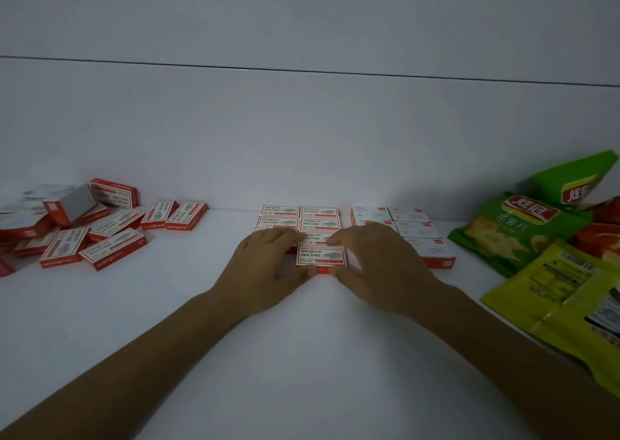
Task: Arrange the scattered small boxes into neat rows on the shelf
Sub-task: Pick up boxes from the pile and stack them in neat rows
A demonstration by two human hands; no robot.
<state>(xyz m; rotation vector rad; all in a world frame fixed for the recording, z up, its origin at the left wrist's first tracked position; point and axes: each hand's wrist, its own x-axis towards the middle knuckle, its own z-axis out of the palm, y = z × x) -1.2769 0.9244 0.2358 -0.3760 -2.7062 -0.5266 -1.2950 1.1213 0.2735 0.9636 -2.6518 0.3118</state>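
On the white shelf (302, 355), white back wall (302, 137), light dim. Arranged boxes (318, 220) sat mid-shelf against the wall in two columns, long axes left-right, print facing the person. Left grip (268, 262) and right grip (379, 265) lay spread, fingers flat over the rows, thumbs touching the front box (320, 256) at its near red edge. Loose boxes (84, 235) lay jumbled far left. White boxes (416, 228) stood just right; green crisp bags (516, 231) beyond.
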